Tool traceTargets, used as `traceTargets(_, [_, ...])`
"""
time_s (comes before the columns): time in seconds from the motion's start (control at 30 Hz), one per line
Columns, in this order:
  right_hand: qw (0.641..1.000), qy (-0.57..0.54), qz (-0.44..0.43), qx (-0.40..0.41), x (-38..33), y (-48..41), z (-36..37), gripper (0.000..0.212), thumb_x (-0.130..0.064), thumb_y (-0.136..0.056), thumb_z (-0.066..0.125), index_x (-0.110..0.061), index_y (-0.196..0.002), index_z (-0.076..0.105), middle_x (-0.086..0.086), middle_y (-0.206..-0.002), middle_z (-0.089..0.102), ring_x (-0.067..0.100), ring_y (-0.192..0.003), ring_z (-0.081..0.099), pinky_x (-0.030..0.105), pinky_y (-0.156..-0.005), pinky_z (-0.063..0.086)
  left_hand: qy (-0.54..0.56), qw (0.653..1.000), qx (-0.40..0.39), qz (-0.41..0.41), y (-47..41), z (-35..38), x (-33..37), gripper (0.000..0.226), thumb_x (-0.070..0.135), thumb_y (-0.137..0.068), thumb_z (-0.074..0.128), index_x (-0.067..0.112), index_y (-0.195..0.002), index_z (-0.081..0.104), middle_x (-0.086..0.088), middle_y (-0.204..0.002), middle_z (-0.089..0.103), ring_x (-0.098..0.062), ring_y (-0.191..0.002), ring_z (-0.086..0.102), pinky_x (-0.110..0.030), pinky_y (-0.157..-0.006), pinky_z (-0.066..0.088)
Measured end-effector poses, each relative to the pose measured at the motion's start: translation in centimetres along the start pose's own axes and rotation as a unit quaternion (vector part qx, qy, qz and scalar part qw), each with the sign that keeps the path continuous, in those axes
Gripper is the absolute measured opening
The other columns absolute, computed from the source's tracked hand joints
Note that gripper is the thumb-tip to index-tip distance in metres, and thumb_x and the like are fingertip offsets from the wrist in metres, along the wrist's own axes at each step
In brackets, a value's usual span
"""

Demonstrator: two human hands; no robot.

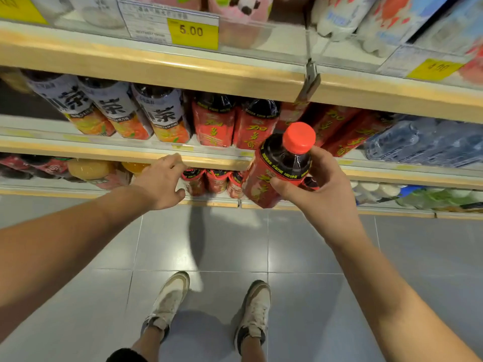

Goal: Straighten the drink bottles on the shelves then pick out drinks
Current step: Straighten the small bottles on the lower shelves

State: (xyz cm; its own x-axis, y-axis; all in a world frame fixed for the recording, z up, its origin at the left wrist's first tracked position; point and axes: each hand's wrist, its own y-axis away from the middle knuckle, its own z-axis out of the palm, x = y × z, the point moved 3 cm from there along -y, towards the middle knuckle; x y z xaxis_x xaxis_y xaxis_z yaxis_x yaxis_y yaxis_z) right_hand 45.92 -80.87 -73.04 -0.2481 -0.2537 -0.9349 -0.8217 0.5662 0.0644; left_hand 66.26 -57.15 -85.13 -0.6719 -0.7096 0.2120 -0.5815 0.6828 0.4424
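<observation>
Grey glossy floor tiles are seen filling the lower half of the view, with pale grout lines, soft reflections of the overhead lighting, and a pair of worn pale sneakers planted on them. Wood-toned shelf edges are stacked above, each fronted by a clear strip, and a yellow price tag marked 5.00 is clipped to the upper one. On the middle shelf a row of red-labelled bottles is lined up, flanked on the left by bottles with pale and orange labels and on the right by clear water bottles. A red-capped bottle of dark drink is held off the shelf, tilted, in front of the middle and lower shelf edges, by the right hand; its fingers are wrapped around the shoulder of the bottle, thumb on the near side. The left hand is stretched toward the middle shelf edge, fingers loosely curled and nothing gripped. More small red bottles are glimpsed on the lowest shelf between the two hands.
</observation>
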Motion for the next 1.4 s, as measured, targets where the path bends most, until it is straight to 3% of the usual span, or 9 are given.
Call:
traceTargets(0.33, [0.997, -0.015, 0.016, -0.07, 2.4, -2.8, -7.2, 0.069, -0.018, -0.076, 0.092, -0.031, -0.135, 0.059, -0.012, -0.13, 0.068, 0.009, -0.123, 0.063, 0.048, -0.092, 0.06, 0.034, 0.999, -0.003, -0.039, -2.1, 1.3, 8.4, 0.059, 0.04, -0.089, 0.06, 0.019, -0.141, 0.044, -0.004, -0.153, 0.023, -0.031, -0.135, 0.04, -0.043, -0.104, 0.044])
traceTargets(0.4, [0.997, -0.017, 0.009, -0.077, 2.5, -3.4, -7.9, 0.072, -0.021, -0.076, 0.092, -0.028, -0.138, 0.057, -0.012, -0.132, 0.067, 0.007, -0.126, 0.061, 0.037, -0.098, 0.057, 0.032, 0.999, 0.002, -0.034, -2.3, 1.1, 9.4, 0.057, 0.039, -0.089, 0.059, 0.019, -0.141, 0.046, -0.005, -0.151, 0.026, -0.03, -0.134, 0.041, -0.042, -0.105, 0.044])
traceTargets(0.53, [0.997, -0.022, -0.006, -0.073, 2.6, -4.3, -8.4, 0.076, -0.025, -0.076, 0.092, -0.029, -0.141, 0.053, -0.014, -0.134, 0.065, 0.003, -0.127, 0.06, 0.01, -0.093, 0.049, 0.031, 0.998, 0.017, 0.045, -3.0, 0.5, 11.5, 0.049, 0.026, -0.093, 0.056, 0.018, -0.141, 0.052, -0.003, -0.151, 0.037, -0.027, -0.123, 0.055, -0.039, -0.1, 0.049])
traceTargets(0.7, [0.995, 0.004, -0.016, -0.097, 2.0, -5.3, -7.8, 0.08, -0.043, -0.071, 0.089, -0.038, -0.139, 0.049, -0.018, -0.136, 0.061, -0.001, -0.128, 0.057, 0.009, -0.097, 0.046, 0.03, 0.998, -0.003, 0.061, -3.8, 0.5, 12.6, 0.051, 0.028, -0.096, 0.054, 0.021, -0.146, 0.046, 0.003, -0.159, 0.031, -0.02, -0.144, 0.033, -0.036, -0.113, 0.035])
traceTargets(0.8, [0.995, 0.014, -0.029, -0.098, 1.7, -5.5, -7.2, 0.075, -0.038, -0.073, 0.088, -0.033, -0.137, 0.048, -0.01, -0.135, 0.062, 0.004, -0.126, 0.06, 0.013, -0.099, 0.049, 0.027, 0.998, -0.014, 0.052, -3.9, 0.7, 12.4, 0.052, 0.028, -0.096, 0.054, 0.022, -0.147, 0.044, 0.005, -0.163, 0.022, -0.019, -0.148, 0.026, -0.036, -0.116, 0.032])
traceTargets(0.93, [0.994, 0.049, -0.033, -0.093, 1.8, -6.5, -6.7, 0.068, -0.013, -0.082, 0.087, -0.016, -0.137, 0.048, -0.006, -0.13, 0.064, 0.001, -0.118, 0.063, 0.012, -0.096, 0.049, -0.005, 0.999, -0.004, 0.038, -3.8, 0.7, 11.8, 0.052, 0.029, -0.096, 0.053, 0.024, -0.146, 0.043, 0.007, -0.164, 0.02, -0.018, -0.15, 0.02, -0.037, -0.119, 0.02])
traceTargets(1.23, [0.994, 0.095, -0.002, -0.059, 1.7, -8.3, -5.9, 0.059, -0.028, -0.084, 0.087, -0.029, -0.128, 0.049, -0.015, -0.128, 0.065, 0.0, -0.119, 0.061, 0.015, -0.099, 0.05, 0.015, 0.999, -0.029, 0.032, -3.7, 0.9, 11.0, 0.049, 0.028, -0.098, 0.052, 0.023, -0.146, 0.042, 0.009, -0.166, 0.011, -0.019, -0.154, 0.01, -0.04, -0.12, 0.019])
traceTargets(1.33, [0.987, 0.147, 0.022, -0.055, 2.0, -9.2, -5.6, 0.05, -0.038, -0.083, 0.086, -0.024, -0.119, 0.054, -0.009, -0.116, 0.067, 0.008, -0.107, 0.064, 0.023, -0.087, 0.051, 0.026, 0.999, -0.032, 0.035, -3.7, 1.0, 11.0, 0.048, 0.027, -0.098, 0.052, 0.021, -0.145, 0.043, 0.008, -0.166, 0.011, -0.019, -0.154, 0.009, -0.04, -0.122, 0.021])
traceTargets(1.4, [0.983, 0.168, 0.031, -0.066, 2.2, -9.8, -5.3, 0.043, -0.041, -0.084, 0.085, -0.014, -0.109, 0.062, 0.002, -0.097, 0.07, 0.011, -0.087, 0.063, 0.032, -0.076, 0.052, 0.03, 0.998, -0.032, 0.038, -3.8, 1.1, 10.9, 0.048, 0.028, -0.098, 0.052, 0.021, -0.145, 0.043, 0.008, -0.166, 0.012, -0.018, -0.154, 0.008, -0.039, -0.12, 0.022])
